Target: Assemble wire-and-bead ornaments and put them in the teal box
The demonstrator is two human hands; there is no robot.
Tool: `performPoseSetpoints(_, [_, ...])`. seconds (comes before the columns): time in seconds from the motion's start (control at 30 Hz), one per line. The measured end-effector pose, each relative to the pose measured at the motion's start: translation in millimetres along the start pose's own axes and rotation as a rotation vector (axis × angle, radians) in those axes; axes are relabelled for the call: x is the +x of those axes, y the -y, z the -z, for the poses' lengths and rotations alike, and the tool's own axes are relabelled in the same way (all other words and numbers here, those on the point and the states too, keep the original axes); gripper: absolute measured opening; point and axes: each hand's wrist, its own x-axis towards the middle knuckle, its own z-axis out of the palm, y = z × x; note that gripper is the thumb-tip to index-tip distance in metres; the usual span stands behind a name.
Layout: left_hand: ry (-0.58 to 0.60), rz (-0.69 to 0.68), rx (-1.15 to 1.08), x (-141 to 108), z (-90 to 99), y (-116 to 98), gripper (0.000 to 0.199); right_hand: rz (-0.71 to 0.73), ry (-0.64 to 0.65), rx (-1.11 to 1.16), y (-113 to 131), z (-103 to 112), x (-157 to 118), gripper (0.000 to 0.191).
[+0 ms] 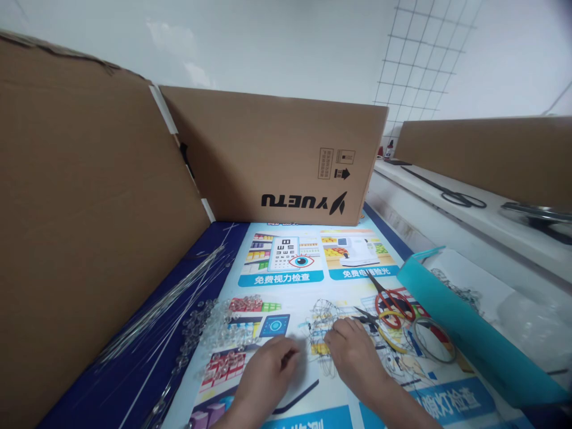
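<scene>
My left hand (pixel 270 370) is closed above the printed sheet, its thumb and fingertips drawn together; whatever may be between them is too small to make out. Close by on the right, my right hand (pixel 354 351) has its fingers pinched at the edge of a tangle of thin wire (pixel 325 314) with loops. Loose clear beads (pixel 230 325) lie in a spread pile to the left of my left hand. Just right of my right hand are red-handled scissors (pixel 393 305) and a yellow-handled cutting tool (pixel 391 333).
A round coil (pixel 432 339) lies beside the tools. At the right stands a teal-edged box (pixel 473 333) with wire pieces and clear plastic. Long thin wires (pixel 165 304) lie on the left. Cardboard panels (pixel 277 155) wall the back and left. Black scissors (pixel 451 193) rest on a white ledge.
</scene>
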Motion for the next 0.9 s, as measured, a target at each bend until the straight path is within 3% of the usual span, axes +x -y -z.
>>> performPoseSetpoints(0.3, [0.090,-0.025,0.041,-6.9,-1.8,-2.2,0.024,-0.038,0.020,0.073,-2.5,-2.0,-1.8,0.020])
performPoseSetpoints(0.4, [0.054,-0.037,0.114,-10.8,0.8,-5.7,0.021,-0.047,0.021,0.094,-2.8,-1.9,-1.5,0.023])
performPoseSetpoints(0.5, [0.035,-0.177,0.227,-14.1,-1.7,-5.5,0.023,-0.051,0.018,0.107,-2.5,-0.4,-1.0,0.024])
performPoseSetpoints(0.6, [0.097,-0.290,0.345,-15.5,-10.4,-3.2,0.031,-0.076,0.014,0.173,-2.3,0.6,-0.8,0.023])
performPoseSetpoints(0.73, [0.161,-0.276,0.415,-15.2,-19.0,-2.1,0.029,-0.151,0.022,0.303,-3.0,-1.5,-1.2,0.021])
performPoseSetpoints(0.9, [0.150,-0.257,0.324,-15.7,-16.0,-3.0,0.027,-0.188,0.041,0.375,-4.3,-3.6,-1.0,0.019])
